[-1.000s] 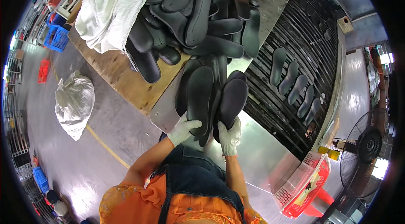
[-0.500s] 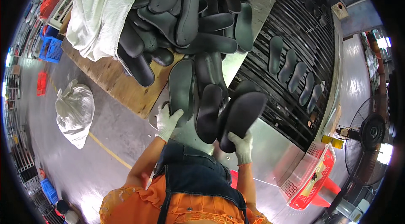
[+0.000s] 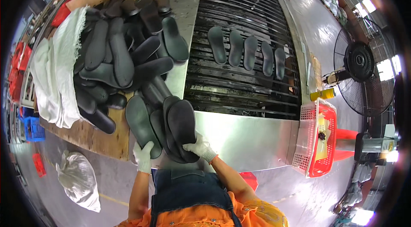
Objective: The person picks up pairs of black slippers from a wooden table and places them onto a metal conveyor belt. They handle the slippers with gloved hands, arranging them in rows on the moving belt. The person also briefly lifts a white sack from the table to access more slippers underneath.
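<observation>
Both my hands wear white gloves. My left hand (image 3: pixel 143 156) grips the near end of a dark grey shoe sole (image 3: pixel 140 124). My right hand (image 3: pixel 199 148) holds the near end of a small stack of black shoe soles (image 3: pixel 180 126), fanned out beside the first sole. I hold them just above the steel front plate (image 3: pixel 244 137) of a slatted conveyor (image 3: pixel 244 68). Several soles (image 3: pixel 248 51) lie side by side in a row on the conveyor. A big pile of dark soles (image 3: pixel 120 51) lies on the wooden board (image 3: pixel 96 135) at my left.
White cloth sacks (image 3: pixel 53 77) hang over the pile's left side. A tied white bag (image 3: pixel 79 180) sits on the floor lower left. A red and white plastic basket (image 3: pixel 319 137) stands at the conveyor's right, beside a yellow can (image 3: pixel 322 94) and a floor fan (image 3: pixel 359 62).
The view has swung toward the conveyor. My hands have brought the soles away from the pile, closer together and nearer the steel plate, still gripping them.
</observation>
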Demonstrator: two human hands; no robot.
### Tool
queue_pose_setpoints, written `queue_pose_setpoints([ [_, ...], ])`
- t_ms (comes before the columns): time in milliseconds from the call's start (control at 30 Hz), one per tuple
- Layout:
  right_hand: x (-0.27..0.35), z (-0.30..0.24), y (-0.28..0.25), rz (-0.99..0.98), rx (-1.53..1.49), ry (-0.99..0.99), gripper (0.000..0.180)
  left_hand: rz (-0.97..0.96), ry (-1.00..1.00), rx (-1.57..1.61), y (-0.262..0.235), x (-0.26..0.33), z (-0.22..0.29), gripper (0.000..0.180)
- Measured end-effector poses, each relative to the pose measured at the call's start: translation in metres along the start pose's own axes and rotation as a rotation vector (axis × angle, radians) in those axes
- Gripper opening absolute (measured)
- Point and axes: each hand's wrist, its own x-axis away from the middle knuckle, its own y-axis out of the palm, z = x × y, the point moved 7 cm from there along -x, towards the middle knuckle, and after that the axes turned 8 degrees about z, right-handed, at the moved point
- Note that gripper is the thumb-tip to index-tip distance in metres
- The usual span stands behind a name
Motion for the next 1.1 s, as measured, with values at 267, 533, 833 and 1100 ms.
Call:
queue_pose_setpoints([
  [267, -0.008, 0.06, -0.122, 0.19, -0.496, -0.12, 0.055, -0.121, 0.118, -0.029, 0.051, 0.077, 0.03, 0.047],
  [533, -0.044, 0.105, -0.288, 0.464, -0.654, -0.109, 0.052, -0.563, 0.163, -0.316, 0.257, 0.086, 0.038, 0.04],
  [833, -0.098, 0.159, -0.386, 0.592, -0.571, 0.058, 0.04, -0.542, 0.015, -0.186, 0.395, 0.059, -0.015, 0.038],
  [1100, -0.08, 0.185, -0.447, 0.742, -0.534, 0.043, 0.03, -0.357, -0.06, 0.031, 0.37, 0.036, -0.015, 0.034],
])
